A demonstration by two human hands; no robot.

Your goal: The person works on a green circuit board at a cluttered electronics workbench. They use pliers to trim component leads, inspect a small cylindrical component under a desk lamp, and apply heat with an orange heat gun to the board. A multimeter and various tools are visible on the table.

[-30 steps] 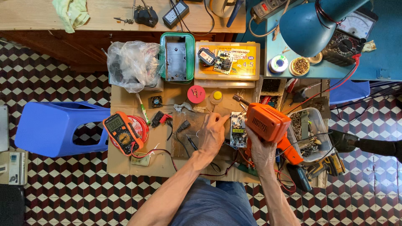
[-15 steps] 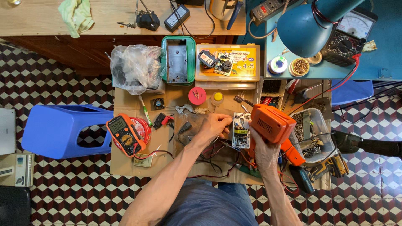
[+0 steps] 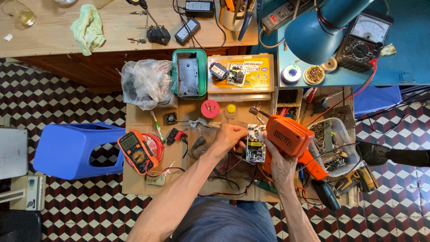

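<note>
The small green circuit board (image 3: 255,143) lies on the cardboard-covered workbench (image 3: 134,179) just in front of the person, with the left hand (image 3: 230,136) closed on its left edge and the right hand (image 3: 281,162) gripping an orange soldering gun (image 3: 289,134) whose tip points up and away from the board. This looks like steadying the board before soldering, which would call for swinging the tip down onto a joint. Loose black and red leads (image 3: 228,172) tangle below the board, an orange multimeter (image 3: 136,150) sits to the left, and a clear tub of parts (image 3: 333,145) crowds the right.
</note>
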